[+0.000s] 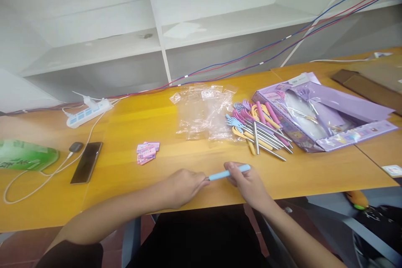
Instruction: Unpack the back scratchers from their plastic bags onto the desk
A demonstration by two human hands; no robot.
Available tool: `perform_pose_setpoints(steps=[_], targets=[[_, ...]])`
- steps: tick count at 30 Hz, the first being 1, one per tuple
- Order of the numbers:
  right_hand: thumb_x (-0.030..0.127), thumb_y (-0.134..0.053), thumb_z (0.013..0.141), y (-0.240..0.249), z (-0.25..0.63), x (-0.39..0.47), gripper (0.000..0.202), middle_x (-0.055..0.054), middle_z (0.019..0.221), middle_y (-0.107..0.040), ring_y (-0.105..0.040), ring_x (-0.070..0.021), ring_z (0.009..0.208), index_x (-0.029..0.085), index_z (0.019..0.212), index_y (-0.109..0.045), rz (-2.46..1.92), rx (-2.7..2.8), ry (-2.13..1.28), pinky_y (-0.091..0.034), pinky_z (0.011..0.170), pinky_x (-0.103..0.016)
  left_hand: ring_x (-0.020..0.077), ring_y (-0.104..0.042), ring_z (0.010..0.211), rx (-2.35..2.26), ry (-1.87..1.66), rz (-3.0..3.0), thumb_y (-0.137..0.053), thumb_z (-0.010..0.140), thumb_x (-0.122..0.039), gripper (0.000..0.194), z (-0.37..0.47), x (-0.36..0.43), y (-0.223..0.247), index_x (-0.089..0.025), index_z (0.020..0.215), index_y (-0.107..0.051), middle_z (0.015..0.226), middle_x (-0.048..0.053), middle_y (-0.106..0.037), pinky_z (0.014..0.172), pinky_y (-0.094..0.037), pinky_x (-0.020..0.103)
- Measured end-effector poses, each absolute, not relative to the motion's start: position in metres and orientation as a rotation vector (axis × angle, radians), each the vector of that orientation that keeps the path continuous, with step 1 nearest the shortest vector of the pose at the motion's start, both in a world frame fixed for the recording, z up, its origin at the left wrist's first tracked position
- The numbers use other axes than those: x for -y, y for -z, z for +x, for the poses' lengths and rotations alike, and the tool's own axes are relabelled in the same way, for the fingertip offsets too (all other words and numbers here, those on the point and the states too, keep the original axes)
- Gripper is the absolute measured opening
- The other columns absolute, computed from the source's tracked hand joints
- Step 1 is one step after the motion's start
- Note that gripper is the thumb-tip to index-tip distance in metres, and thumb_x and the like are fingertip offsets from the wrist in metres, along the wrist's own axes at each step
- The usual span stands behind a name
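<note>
A light blue handle (224,174) is held level between my two hands near the table's front edge. My right hand (246,182) is closed round its right part, thumb on top. My left hand (185,186) is closed at its left end, where a small bit of metal shows; the rest is hidden in the fist. Beyond my right hand lies a pile of metal rods (268,136) with pink, yellow, purple and blue handles and hand-shaped ends. Clear plastic bags (204,111) are spread left of the pile. Small pink printed cards (147,152) lie stacked further left.
An open purple box (309,134) with plastic wrapping stands at the right. At the left are a black phone (87,162), a green pack (27,155), white cables and a power strip (89,113). Red and blue cables run along the back below the shelves.
</note>
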State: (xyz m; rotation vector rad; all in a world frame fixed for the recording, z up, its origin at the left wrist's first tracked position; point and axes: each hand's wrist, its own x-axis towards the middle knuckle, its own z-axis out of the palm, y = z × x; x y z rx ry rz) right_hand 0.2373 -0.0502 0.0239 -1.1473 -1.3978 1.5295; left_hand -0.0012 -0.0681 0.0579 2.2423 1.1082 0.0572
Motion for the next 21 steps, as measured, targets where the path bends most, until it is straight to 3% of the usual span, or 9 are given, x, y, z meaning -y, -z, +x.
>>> perform_pose_setpoints(steps=[5,7,9,12,15,17,19,21], targets=[[0.051,-0.045,0.111,-0.054,0.264,0.042,0.056,0.003,0.064,-0.03,-0.028,-0.0105,0.057,0.02,0.065,-0.031,-0.761,1.87,-1.455,-0.023,0.055,-0.03,0.014,-0.055,0.049,-0.689,-0.15,1.296,-0.034,0.105,-0.074,0.058,0.001,0.088,-0.063,-0.023,0.078,-0.041,0.053,-0.008,-0.038,0.051,-0.044,0.024],[0.047,-0.044,0.111,-0.06,0.262,0.038,0.054,0.002,0.065,-0.033,-0.031,-0.0113,0.058,0.02,0.066,-0.035,-0.703,1.918,-1.374,-0.025,0.056,-0.03,0.0142,-0.056,0.052,-0.579,-0.166,1.106,-0.041,0.1,-0.08,0.06,0.004,0.089,-0.059,-0.023,0.079,-0.042,0.056,-0.008,-0.035,0.05,-0.043,0.024],[0.046,-0.051,0.109,-0.061,0.25,0.034,0.047,0.001,0.069,-0.04,-0.039,-0.0122,0.061,0.021,0.07,-0.043,-0.824,1.807,-1.228,-0.031,0.058,-0.029,0.0137,-0.059,0.06,-0.646,-0.26,1.211,-0.043,0.105,-0.069,0.053,0.008,0.082,-0.053,-0.02,0.088,-0.052,0.064,-0.005,-0.049,0.06,-0.048,0.025],[0.051,-0.064,0.103,-0.06,0.22,0.032,0.029,0.001,0.086,-0.053,-0.046,-0.0093,0.057,0.024,0.099,-0.053,-1.025,1.379,-1.23,-0.036,0.05,-0.025,0.0158,-0.062,0.079,-1.068,-0.575,1.686,-0.041,0.111,-0.036,0.028,0.016,0.06,-0.043,-0.019,0.105,-0.061,0.088,0.003,-0.064,0.078,-0.052,0.03],[0.056,-0.072,0.096,-0.065,0.189,0.036,0.048,0.0,0.109,-0.058,-0.049,-0.0065,0.053,0.03,0.124,-0.043,-0.992,1.029,-1.489,-0.031,0.035,-0.019,0.021,-0.062,0.089,-1.536,-0.714,2.05,-0.043,0.107,-0.023,0.019,0.027,0.043,-0.032,-0.018,0.104,-0.06,0.1,0.007,-0.064,0.08,-0.052,0.035],[0.055,-0.077,0.092,-0.075,0.172,0.043,0.052,-0.001,0.112,-0.058,-0.052,-0.0072,0.058,0.03,0.124,-0.043,-0.894,0.869,-1.645,-0.03,0.032,-0.017,0.024,-0.062,0.09,-1.797,-0.69,2.155,-0.05,0.104,-0.026,0.013,0.034,0.04,-0.026,-0.018,0.099,-0.06,0.098,0.009,-0.065,0.077,-0.052,0.036],[0.05,-0.08,0.091,-0.087,0.159,0.052,0.046,0.002,0.098,-0.055,-0.046,-0.0062,0.057,0.028,0.112,-0.046,-0.795,0.703,-1.724,-0.03,0.032,-0.014,0.0239,-0.061,0.083,-1.976,-0.682,2.172,-0.056,0.102,-0.028,0.016,0.038,0.041,-0.022,-0.02,0.088,-0.058,0.086,0.007,-0.063,0.071,-0.048,0.034],[0.047,-0.082,0.091,-0.096,0.148,0.062,0.043,0.007,0.078,-0.044,-0.032,-0.0049,0.052,0.025,0.095,-0.045,-0.721,0.607,-1.74,-0.027,0.034,-0.013,0.0201,-0.056,0.069,-1.999,-0.693,2.162,-0.055,0.102,-0.027,0.028,0.039,0.043,-0.02,-0.022,0.074,-0.053,0.07,0.003,-0.057,0.064,-0.042,0.032]])
